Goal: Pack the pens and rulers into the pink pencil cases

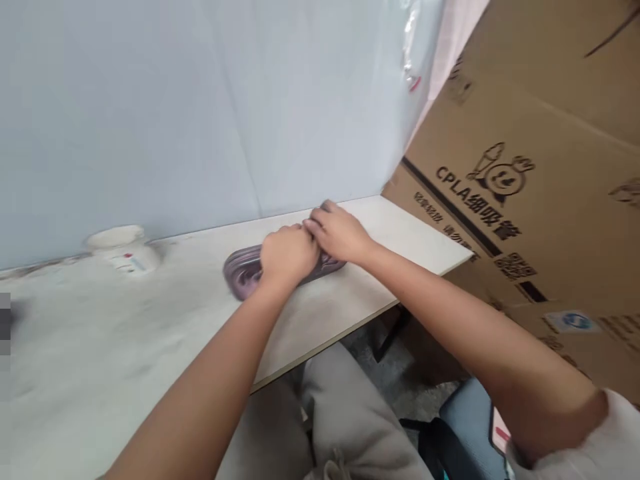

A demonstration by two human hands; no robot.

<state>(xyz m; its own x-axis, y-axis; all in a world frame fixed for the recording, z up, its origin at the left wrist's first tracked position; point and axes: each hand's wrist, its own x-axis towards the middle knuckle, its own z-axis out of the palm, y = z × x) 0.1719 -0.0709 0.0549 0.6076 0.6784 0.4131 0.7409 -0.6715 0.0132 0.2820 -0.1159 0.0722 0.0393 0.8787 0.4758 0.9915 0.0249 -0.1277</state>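
A shiny purple bundle (pixel 243 270), its strands or folds looped into a long flat oval, lies on the white tabletop (pixel 320 320). My left hand (pixel 290 252) is closed over the middle of it, knuckles up. Right against that hand, my right hand (pixel 341 233) is closed at the bundle's right part, its fingertips meeting my left hand. The bundle's middle is covered by both hands, and blur keeps me from telling what it is made of.
At the back left, a white tub (pixel 125 250) with printed marks stands by the pale wall (pixel 150 120). Large cardboard boxes (pixel 555 167) rise on the right beyond the table's edge. Below right, a dark grey seat or bag (pixel 463 420) is beside my legs.
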